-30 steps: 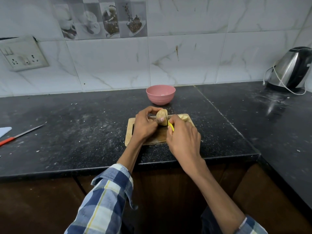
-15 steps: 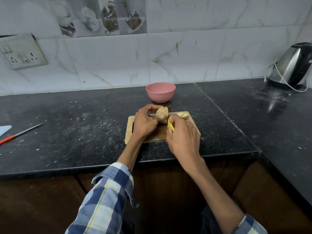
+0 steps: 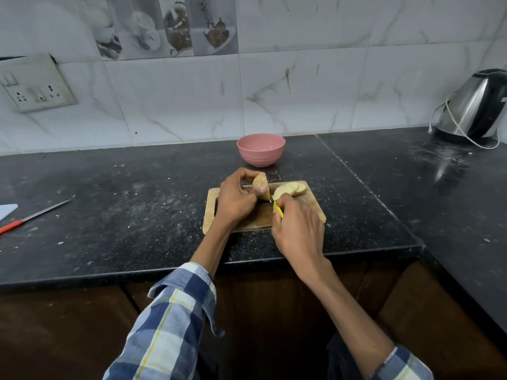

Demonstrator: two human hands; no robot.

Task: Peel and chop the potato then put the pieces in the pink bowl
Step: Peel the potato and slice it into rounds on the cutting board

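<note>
A wooden cutting board [image 3: 310, 207] lies on the black counter near its front edge. My left hand [image 3: 234, 200] grips a piece of potato [image 3: 259, 185] standing on the board. My right hand [image 3: 297, 229] grips a knife with a yellow handle [image 3: 278, 209]; its blade is at the right side of the held potato, mostly hidden. Several pale cut slices [image 3: 290, 189] lie stacked on the board to the right of the blade. The pink bowl [image 3: 261, 150] stands behind the board, near the wall, and looks empty.
A second knife with a red handle [image 3: 33, 217] lies at the counter's left, next to a pale blue thing [image 3: 7, 210] at the frame edge. A steel kettle [image 3: 474, 105] with a white cord stands at the back right. A wall socket [image 3: 33, 83] is at the upper left.
The cut slices now lie further apart from the held potato piece, to its right. Both hands stay at the board with the same grips.
</note>
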